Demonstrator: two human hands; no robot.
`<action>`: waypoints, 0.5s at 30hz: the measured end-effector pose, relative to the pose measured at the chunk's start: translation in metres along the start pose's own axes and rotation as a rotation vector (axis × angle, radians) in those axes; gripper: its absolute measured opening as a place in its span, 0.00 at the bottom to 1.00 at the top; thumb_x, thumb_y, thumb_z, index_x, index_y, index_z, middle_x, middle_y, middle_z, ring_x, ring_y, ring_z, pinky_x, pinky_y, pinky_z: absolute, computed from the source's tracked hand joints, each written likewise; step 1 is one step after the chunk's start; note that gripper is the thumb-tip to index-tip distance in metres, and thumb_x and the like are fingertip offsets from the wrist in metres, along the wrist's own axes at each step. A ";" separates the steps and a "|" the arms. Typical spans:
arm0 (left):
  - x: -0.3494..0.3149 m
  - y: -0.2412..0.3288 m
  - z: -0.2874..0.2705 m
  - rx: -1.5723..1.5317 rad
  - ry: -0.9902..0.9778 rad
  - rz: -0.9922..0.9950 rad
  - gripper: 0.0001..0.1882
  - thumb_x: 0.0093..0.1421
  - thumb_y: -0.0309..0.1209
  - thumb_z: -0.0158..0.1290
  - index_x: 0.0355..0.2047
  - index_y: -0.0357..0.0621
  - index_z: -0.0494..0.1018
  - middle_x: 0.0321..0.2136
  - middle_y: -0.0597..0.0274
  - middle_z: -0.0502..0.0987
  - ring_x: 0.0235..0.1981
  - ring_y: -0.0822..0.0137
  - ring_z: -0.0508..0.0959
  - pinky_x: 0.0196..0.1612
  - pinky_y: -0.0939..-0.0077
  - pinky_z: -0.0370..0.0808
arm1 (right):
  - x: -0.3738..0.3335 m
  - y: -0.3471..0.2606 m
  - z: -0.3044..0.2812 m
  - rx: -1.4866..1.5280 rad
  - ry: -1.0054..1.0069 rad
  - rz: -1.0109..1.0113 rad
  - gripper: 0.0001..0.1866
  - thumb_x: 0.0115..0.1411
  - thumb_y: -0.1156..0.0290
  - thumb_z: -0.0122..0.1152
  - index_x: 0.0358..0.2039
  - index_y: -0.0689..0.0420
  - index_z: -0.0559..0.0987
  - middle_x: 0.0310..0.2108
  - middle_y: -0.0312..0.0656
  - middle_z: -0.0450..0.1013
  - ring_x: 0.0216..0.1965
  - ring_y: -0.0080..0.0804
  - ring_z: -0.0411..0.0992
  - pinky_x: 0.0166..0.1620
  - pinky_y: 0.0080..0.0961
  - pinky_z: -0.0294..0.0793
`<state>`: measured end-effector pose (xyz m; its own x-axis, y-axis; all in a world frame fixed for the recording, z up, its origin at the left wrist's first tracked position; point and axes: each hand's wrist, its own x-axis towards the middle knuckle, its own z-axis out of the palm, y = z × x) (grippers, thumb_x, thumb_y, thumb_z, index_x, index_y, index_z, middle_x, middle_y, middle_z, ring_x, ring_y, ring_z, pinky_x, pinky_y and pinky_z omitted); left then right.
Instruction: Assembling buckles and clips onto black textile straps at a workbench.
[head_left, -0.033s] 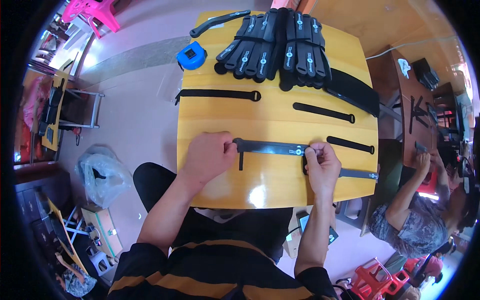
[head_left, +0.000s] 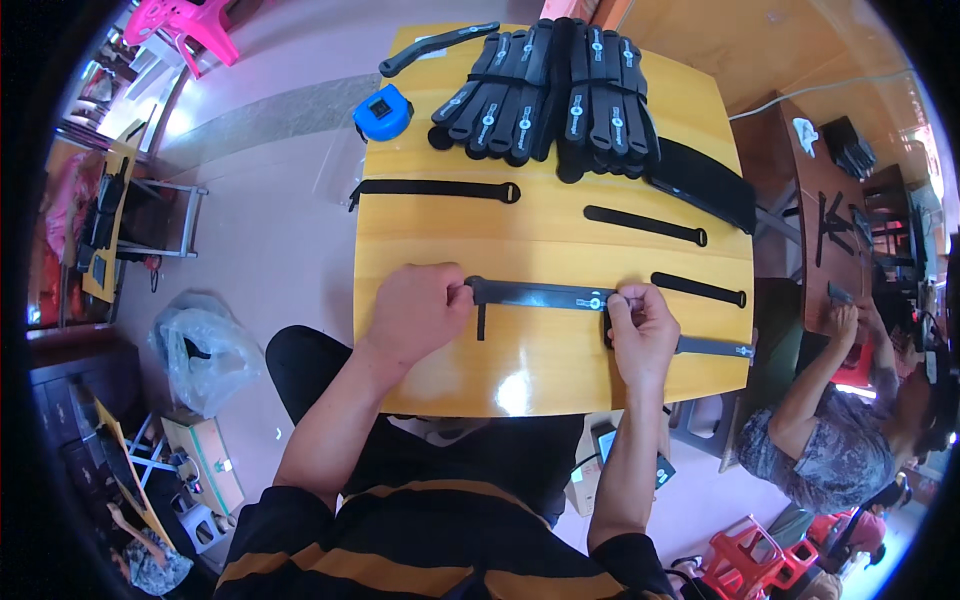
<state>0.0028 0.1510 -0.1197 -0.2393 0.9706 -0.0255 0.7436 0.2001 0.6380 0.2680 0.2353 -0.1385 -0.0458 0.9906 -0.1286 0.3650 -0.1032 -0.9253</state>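
A dark grey strap (head_left: 540, 295) with a white mark is stretched flat between my hands above the wooden table (head_left: 450, 385). My left hand (head_left: 420, 312) is closed round its left end, where a thin black piece hangs down. At its right end my right hand (head_left: 645, 330) pinches it between thumb and fingers. A second grey strap (head_left: 715, 347) lies just right of that hand. Farther off are two short black straps (head_left: 645, 226) (head_left: 698, 290) and a longer black strap (head_left: 440, 188) with a slotted end.
Bundled grey straps (head_left: 540, 95) lie at the table's far side, beside a wide black band (head_left: 700, 185). A lone strap (head_left: 440, 48) and a blue tape measure (head_left: 383, 112) sit far left. A co-worker (head_left: 820, 440) works at a brown table (head_left: 815, 170) on the right.
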 end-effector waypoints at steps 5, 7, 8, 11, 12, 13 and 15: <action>0.001 -0.003 0.000 0.044 -0.014 -0.006 0.10 0.56 0.33 0.57 0.22 0.40 0.75 0.19 0.49 0.77 0.23 0.48 0.79 0.29 0.57 0.75 | -0.001 -0.003 0.002 -0.234 0.071 -0.101 0.06 0.59 0.74 0.67 0.34 0.60 0.78 0.18 0.37 0.71 0.20 0.23 0.68 0.28 0.23 0.70; 0.001 0.000 -0.003 0.053 -0.042 -0.040 0.10 0.56 0.34 0.56 0.23 0.42 0.77 0.21 0.50 0.79 0.26 0.48 0.80 0.31 0.55 0.76 | -0.003 -0.007 0.006 -0.325 0.106 -0.175 0.06 0.58 0.75 0.66 0.35 0.59 0.77 0.18 0.38 0.72 0.20 0.28 0.70 0.28 0.26 0.72; 0.001 0.002 -0.005 0.063 -0.082 -0.076 0.09 0.56 0.35 0.56 0.24 0.43 0.78 0.23 0.51 0.80 0.28 0.48 0.81 0.33 0.53 0.77 | -0.005 -0.011 0.007 -0.414 0.142 -0.235 0.07 0.58 0.75 0.66 0.36 0.59 0.77 0.18 0.40 0.72 0.20 0.34 0.71 0.28 0.30 0.73; 0.000 0.001 -0.007 0.067 -0.117 -0.070 0.10 0.57 0.36 0.55 0.25 0.44 0.79 0.26 0.51 0.81 0.31 0.48 0.81 0.35 0.51 0.77 | -0.017 -0.030 0.014 -0.594 0.248 -0.341 0.14 0.56 0.73 0.67 0.42 0.60 0.75 0.32 0.49 0.74 0.33 0.49 0.74 0.38 0.40 0.75; 0.001 0.001 -0.006 0.063 -0.102 -0.059 0.10 0.57 0.36 0.55 0.25 0.44 0.79 0.26 0.51 0.81 0.31 0.48 0.81 0.35 0.51 0.77 | -0.021 -0.034 0.015 -0.681 0.365 -0.431 0.16 0.56 0.73 0.67 0.43 0.60 0.74 0.38 0.51 0.74 0.39 0.51 0.74 0.43 0.42 0.75; 0.001 0.000 -0.005 0.093 -0.105 -0.063 0.11 0.56 0.37 0.55 0.26 0.43 0.79 0.27 0.51 0.81 0.31 0.47 0.81 0.36 0.51 0.78 | -0.024 -0.032 0.015 -0.673 0.359 -0.496 0.18 0.56 0.72 0.67 0.45 0.62 0.73 0.44 0.53 0.72 0.45 0.56 0.71 0.49 0.46 0.72; 0.002 0.001 -0.003 0.119 -0.096 -0.052 0.12 0.56 0.38 0.54 0.26 0.43 0.80 0.28 0.50 0.81 0.32 0.46 0.81 0.37 0.51 0.78 | -0.037 -0.031 0.022 -0.626 0.272 -0.691 0.16 0.57 0.73 0.65 0.44 0.62 0.74 0.42 0.53 0.73 0.45 0.57 0.72 0.50 0.46 0.72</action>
<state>0.0013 0.1523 -0.1163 -0.2227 0.9658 -0.1328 0.8021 0.2589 0.5382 0.2383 0.2001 -0.1129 -0.2479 0.8097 0.5319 0.7705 0.4976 -0.3984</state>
